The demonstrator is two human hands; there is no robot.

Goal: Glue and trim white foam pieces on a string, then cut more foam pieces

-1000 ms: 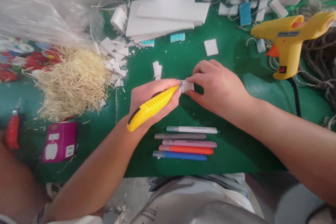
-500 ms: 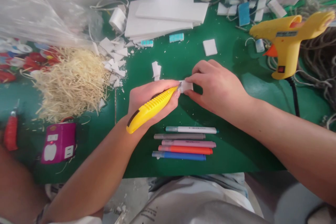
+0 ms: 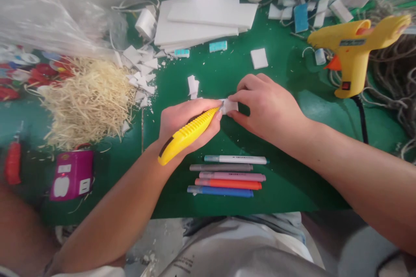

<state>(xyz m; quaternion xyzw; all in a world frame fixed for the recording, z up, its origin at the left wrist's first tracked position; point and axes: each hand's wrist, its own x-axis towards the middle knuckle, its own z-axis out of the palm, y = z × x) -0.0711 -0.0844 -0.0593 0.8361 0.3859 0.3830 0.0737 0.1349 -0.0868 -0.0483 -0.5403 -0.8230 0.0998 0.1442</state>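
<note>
My left hand [image 3: 185, 119] grips a yellow utility knife [image 3: 186, 135], its tip against a small white foam piece [image 3: 230, 106]. My right hand [image 3: 268, 108] pinches that foam piece and holds it down on the green table [image 3: 292, 181]. Both hands meet at the middle of the table. The knife blade is mostly hidden by my fingers.
Several marker pens [image 3: 227, 174] lie in a row just below my hands. A yellow glue gun [image 3: 354, 58] stands at the right, white foam boards [image 3: 201, 19] at the back, a straw pile [image 3: 86, 101] and foam scraps [image 3: 143, 71] at the left, a magenta socket box [image 3: 72, 174] lower left.
Hardly anything differs: my hands, the knife and the foam piece stay in the same grip, and the whole view has shifted slightly.
</note>
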